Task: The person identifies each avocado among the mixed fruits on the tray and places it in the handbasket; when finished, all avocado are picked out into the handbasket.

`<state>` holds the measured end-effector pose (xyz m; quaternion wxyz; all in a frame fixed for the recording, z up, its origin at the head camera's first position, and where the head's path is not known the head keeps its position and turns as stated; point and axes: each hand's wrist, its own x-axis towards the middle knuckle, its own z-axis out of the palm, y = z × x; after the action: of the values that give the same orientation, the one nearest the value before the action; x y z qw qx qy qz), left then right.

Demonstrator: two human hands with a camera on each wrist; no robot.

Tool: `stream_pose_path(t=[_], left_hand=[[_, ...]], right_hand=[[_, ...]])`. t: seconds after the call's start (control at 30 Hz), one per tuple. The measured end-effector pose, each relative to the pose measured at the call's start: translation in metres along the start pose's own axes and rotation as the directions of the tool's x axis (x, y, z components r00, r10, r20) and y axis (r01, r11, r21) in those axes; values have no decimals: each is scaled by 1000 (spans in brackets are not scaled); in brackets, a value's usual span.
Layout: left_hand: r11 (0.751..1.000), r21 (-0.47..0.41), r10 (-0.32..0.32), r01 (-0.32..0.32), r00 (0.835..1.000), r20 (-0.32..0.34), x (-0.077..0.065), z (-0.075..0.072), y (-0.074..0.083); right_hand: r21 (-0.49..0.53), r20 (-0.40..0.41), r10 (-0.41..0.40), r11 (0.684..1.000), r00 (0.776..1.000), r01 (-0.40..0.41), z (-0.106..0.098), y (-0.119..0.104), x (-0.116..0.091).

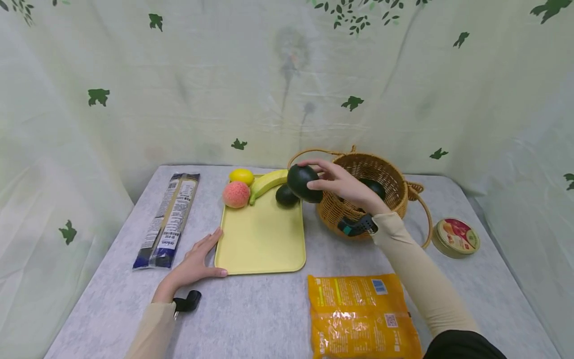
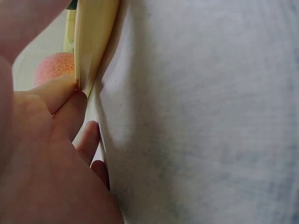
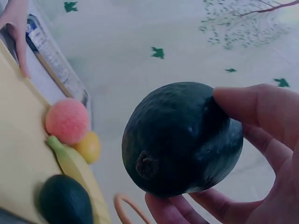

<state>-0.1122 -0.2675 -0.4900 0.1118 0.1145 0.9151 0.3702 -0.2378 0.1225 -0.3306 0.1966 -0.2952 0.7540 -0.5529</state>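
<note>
My right hand (image 1: pixel 343 184) grips a dark green avocado (image 1: pixel 302 182) between thumb and fingers, raised near the back right corner of the yellow tray (image 1: pixel 262 244). The right wrist view shows the stem scar on this avocado (image 3: pixel 182 140). A second avocado (image 1: pixel 286 196) lies on the tray beside a banana (image 1: pixel 269 183). A peach (image 1: pixel 236 194) and a lemon (image 1: pixel 241 175) sit by the tray's back left corner. With fingers spread, my left hand (image 1: pixel 193 264) rests at the tray's left edge, its fingertips against the tray's side (image 2: pixel 96 42) in the left wrist view.
Behind my right hand stands a wicker basket (image 1: pixel 385 167) with another dark avocado (image 1: pixel 373 187) inside. A round tin (image 1: pixel 456 237) is at the right. An orange packet (image 1: pixel 363 319) lies in front, and a long clear-and-blue packet (image 1: pixel 168 222) lies at the left.
</note>
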Motion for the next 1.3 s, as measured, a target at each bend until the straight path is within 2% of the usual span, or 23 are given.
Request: stream_pose_path(t=[0.23,0.47,0.63,0.8,0.97,1.3], left_hand=[[1000,4,-6,6,1000,-8,-2,-2,2],[1000,6,-7,7,1000,-2,-2,-2,2],[1000,5,-14,14,1000,-4,-3,-3,3],[1000,6,-8,8,1000,-3,-3,-3,3],[1000,3,-4,4,1000,-3,-2,-2,3],[1000,3,-8,7,1000,3,0,-1,4]], right_hand=[[-2,-154,66,998,986,-67,-34,5,-35],[-3,-304,158,986,939,-167,-62,19,-67],[14,-358,174,983,917,-181,-75,27,-83],[15,-398,190,980,898,-201,-85,33,-90],[0,-394,201,976,897,-219,-91,37,-91],[-59,-290,253,958,923,-281,-90,39,-72]])
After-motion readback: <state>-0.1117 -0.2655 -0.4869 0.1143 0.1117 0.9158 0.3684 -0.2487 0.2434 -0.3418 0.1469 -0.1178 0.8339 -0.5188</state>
